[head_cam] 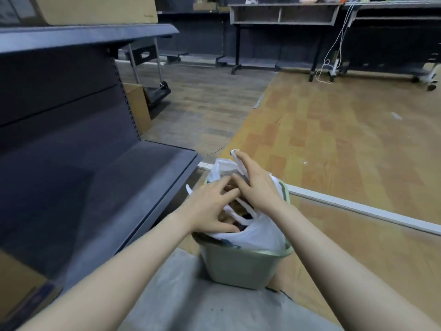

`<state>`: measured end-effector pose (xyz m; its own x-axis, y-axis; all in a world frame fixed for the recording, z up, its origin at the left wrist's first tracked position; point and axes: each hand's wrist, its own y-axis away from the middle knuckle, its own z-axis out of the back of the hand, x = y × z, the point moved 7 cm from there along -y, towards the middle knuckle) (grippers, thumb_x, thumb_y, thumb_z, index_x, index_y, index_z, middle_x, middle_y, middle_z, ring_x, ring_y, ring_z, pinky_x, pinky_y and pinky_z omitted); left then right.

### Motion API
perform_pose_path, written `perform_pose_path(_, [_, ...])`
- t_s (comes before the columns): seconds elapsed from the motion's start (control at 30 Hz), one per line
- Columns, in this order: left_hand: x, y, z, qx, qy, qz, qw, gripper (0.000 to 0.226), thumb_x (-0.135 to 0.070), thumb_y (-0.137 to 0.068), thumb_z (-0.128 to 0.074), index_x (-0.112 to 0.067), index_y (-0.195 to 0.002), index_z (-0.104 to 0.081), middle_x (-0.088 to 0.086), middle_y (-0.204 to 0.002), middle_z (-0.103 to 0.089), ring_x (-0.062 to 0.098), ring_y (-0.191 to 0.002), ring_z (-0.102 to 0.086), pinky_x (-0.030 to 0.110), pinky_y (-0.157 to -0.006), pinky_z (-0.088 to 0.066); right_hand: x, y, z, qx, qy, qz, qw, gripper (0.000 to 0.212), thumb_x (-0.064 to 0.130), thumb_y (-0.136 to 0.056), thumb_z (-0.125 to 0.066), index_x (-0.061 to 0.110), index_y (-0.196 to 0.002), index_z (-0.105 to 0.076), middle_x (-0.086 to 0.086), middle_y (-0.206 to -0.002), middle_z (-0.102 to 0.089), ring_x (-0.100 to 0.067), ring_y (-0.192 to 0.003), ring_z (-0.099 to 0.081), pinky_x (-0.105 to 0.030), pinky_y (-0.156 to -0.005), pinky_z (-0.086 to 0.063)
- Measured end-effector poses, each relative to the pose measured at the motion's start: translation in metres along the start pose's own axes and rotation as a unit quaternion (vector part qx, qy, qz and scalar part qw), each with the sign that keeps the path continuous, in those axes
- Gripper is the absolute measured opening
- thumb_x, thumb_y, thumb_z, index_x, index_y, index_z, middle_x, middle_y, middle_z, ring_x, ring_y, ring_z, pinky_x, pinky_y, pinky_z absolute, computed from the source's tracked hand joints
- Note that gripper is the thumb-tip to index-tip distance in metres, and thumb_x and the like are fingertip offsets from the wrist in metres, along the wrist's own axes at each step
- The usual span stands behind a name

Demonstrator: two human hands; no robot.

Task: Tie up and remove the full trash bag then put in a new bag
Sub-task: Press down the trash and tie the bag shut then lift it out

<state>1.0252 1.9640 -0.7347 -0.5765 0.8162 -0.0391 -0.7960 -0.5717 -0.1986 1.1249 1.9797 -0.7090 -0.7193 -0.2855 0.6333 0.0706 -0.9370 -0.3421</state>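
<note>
White bag, pale green bin

A white trash bag (257, 235) is sitting in a pale green bin (241, 266); tan wood-plank floor (334, 130) is meeting dark grey shelving (71, 115) and a brown cardboard box (95, 8).

A single head-worn wide-angle view looks forward and steeply down, close over a green bin (241, 266) on the wooden floor (334, 130).

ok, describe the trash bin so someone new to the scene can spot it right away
Start at the dark grey shelving unit on the left; at the front corner of its lowest shelf, on the wood floor, stands the pale green plastic bin. It is the only container lined with a white plastic bag, and both hands are working at that bag's top.
</note>
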Motion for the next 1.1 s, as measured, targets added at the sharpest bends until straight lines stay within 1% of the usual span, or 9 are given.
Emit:
perform_pose_path(0.07, [0.013,0.014,0.004,0.045,-0.023,0.047,0.998,0.053,-0.065,-0.071,-0.051,-0.017,-0.094,-0.054,0.000,-0.090,-0.053,0.017,-0.084,-0.052,0.031,-0.069,-0.042,-0.005,0.000,-0.014,0.036,0.085,0.005,0.996,0.059,0.036,-0.090,-0.054,0.030,-0.144,-0.029,0.007,-0.146,-0.043,-0.021,-0.128,-0.047,-0.045,-0.102,-0.037])
perform_pose_path(0.13, [0.021,0.020,0.008,0.037,0.002,0.079,0.996,0.026,-0.040,-0.088,-0.050,-0.016,-0.079,-0.047,0.003,-0.080,-0.054,0.022,-0.084,-0.055,0.032,-0.068,-0.038,-0.010,0.000,-0.018,0.046,0.175,0.003,0.984,0.064,0.044,-0.089,-0.053,0.031,-0.145,-0.025,0.007,-0.144,-0.046,-0.023,-0.123,-0.052,-0.045,-0.098,-0.039])
perform_pose_path(0.3, [0.064,0.026,0.043,-0.208,0.254,0.224,0.918,0.031,-0.012,-0.091,-0.038,-0.006,-0.073,-0.063,-0.008,-0.056,-0.045,0.003,-0.053,-0.041,0.012,-0.049,-0.029,-0.005,0.005,-0.023,0.034,0.254,0.048,0.965,0.061,0.048,-0.087,-0.055,0.024,-0.138,-0.035,-0.004,-0.110,-0.068,-0.029,-0.102,-0.061,-0.036,-0.081,-0.038])
perform_pose_path(0.4, [0.063,0.013,0.048,-0.205,0.237,0.220,0.924,0.026,-0.001,-0.095,-0.042,0.012,-0.082,-0.060,0.011,-0.057,-0.048,0.013,-0.051,-0.037,0.011,-0.049,-0.030,0.002,0.012,-0.034,0.046,0.276,0.076,0.957,0.049,0.048,-0.086,-0.055,0.018,-0.125,-0.046,-0.003,-0.101,-0.068,-0.028,-0.100,-0.061,-0.035,-0.074,-0.030])
perform_pose_path(0.53, [0.068,0.007,0.052,-0.229,0.241,0.224,0.916,0.038,0.000,-0.096,-0.040,-0.011,-0.066,-0.059,-0.004,-0.055,-0.041,0.006,-0.051,-0.035,0.024,-0.051,-0.023,-0.007,0.009,-0.043,0.031,0.216,0.119,0.969,0.056,0.032,-0.084,-0.061,0.021,-0.136,-0.043,-0.004,-0.084,-0.070,-0.030,-0.087,-0.063,-0.033,-0.068,-0.028])
perform_pose_path(0.67, [0.075,0.009,0.045,-0.214,0.259,0.252,0.908,0.031,-0.002,-0.098,-0.038,0.001,-0.080,-0.063,0.000,-0.065,-0.051,0.011,-0.057,-0.042,0.021,-0.051,-0.026,-0.007,0.002,-0.073,0.054,0.175,0.131,0.974,0.054,0.022,-0.085,-0.058,0.017,-0.136,-0.044,-0.008,-0.104,-0.071,-0.032,-0.098,-0.063,-0.037,-0.075,-0.035])
perform_pose_path(0.83, [0.058,0.003,0.038,-0.178,0.290,0.272,0.900,0.042,-0.011,-0.101,-0.034,-0.017,-0.067,-0.057,0.008,-0.075,-0.056,0.018,-0.085,-0.050,0.029,-0.068,-0.032,-0.021,-0.002,-0.045,0.027,0.013,0.030,0.999,0.031,0.031,-0.089,-0.045,0.011,-0.110,-0.055,-0.006,-0.108,-0.065,-0.026,-0.102,-0.057,-0.039,-0.090,-0.042])
perform_pose_path(0.97, [0.055,0.008,0.028,-0.201,0.476,0.338,0.786,0.048,-0.028,-0.104,-0.028,-0.001,-0.078,-0.058,-0.004,-0.055,-0.060,0.007,-0.058,-0.056,0.014,-0.060,-0.041,-0.007,0.003,-0.003,-0.064,-0.044,0.033,0.996,0.038,0.023,-0.098,-0.043,0.020,-0.136,-0.042,0.008,-0.132,-0.052,-0.006,-0.118,-0.048,-0.028,-0.103,-0.038])
perform_pose_path(1.1, [0.053,0.010,0.026,-0.241,0.578,0.418,0.658,0.041,-0.036,-0.103,-0.032,-0.016,-0.069,-0.044,-0.010,-0.036,-0.032,0.010,-0.037,-0.030,0.024,-0.046,-0.027,-0.008,0.002,0.039,-0.159,-0.080,0.010,0.984,0.036,0.011,-0.098,-0.038,0.022,-0.132,-0.042,0.003,-0.075,-0.059,-0.025,-0.063,-0.058,-0.042,-0.072,-0.050])
